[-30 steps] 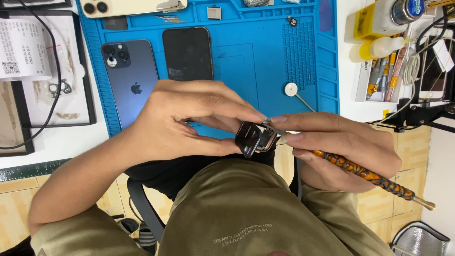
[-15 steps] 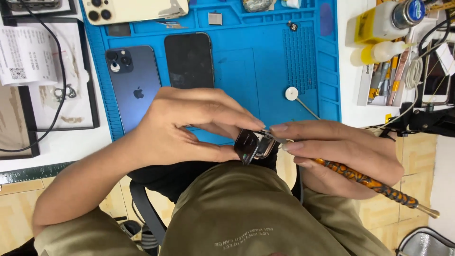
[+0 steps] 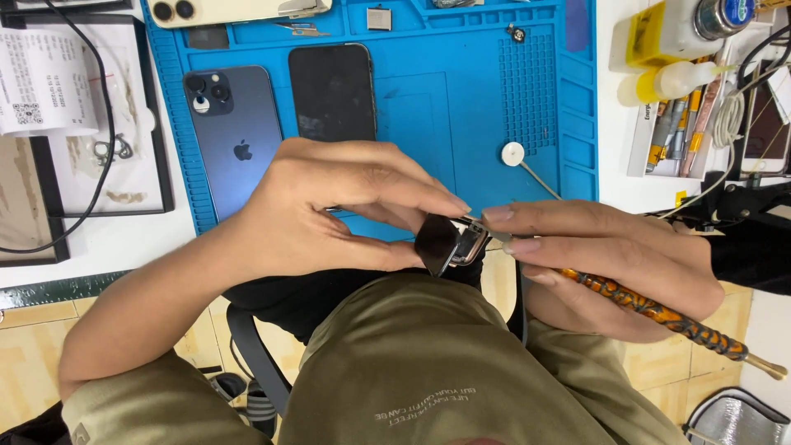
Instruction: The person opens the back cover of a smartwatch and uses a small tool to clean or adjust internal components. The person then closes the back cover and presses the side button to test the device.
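Small square black-faced metal watch case point(image 3: 447, 244) sits pinched between thumb and fingers of the left hand point(image 3: 329, 210), just off the near edge of the blue silicone repair mat point(image 3: 461, 107). Right hand point(image 3: 614, 259) grips an orange-and-black mottled tool handle point(image 3: 659, 313), its long axis running from the case toward lower right. Beyond, bare mat lies right of the black phone point(image 3: 333, 91).

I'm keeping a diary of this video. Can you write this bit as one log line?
left hand: holds watch | right hand: holds tool, tip at watch | behind: blue mat, two phones
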